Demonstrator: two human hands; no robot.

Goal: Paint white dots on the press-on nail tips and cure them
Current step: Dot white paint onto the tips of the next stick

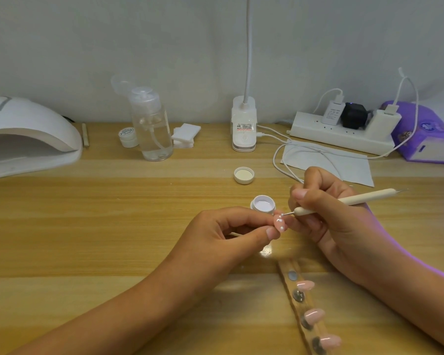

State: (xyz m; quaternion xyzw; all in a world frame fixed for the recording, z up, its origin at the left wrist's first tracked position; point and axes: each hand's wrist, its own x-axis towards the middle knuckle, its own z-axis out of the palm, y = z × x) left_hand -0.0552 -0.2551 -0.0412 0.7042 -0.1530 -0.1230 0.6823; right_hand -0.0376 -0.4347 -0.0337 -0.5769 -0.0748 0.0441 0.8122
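Note:
My left hand (231,229) pinches a pink nail tip (279,222) that carries several white dots. My right hand (321,203) holds a white dotting pen (344,201) like a pencil, its metal point touching the top of that tip. Just behind the tip stands an open small jar of white paint (263,204). Its lid (244,175) lies upside down farther back. A wooden holder strip (301,306) at the front right carries three more pink nail tips (314,315). The white curing lamp (28,134) sits at the far left.
Along the back edge stand a clear pump bottle (151,126), a small closed jar (127,137), cotton pads (185,135), a clip-on desk lamp base (244,124), a power strip with chargers (344,129), cables over a white paper sheet (344,162), and a purple pack (426,134).

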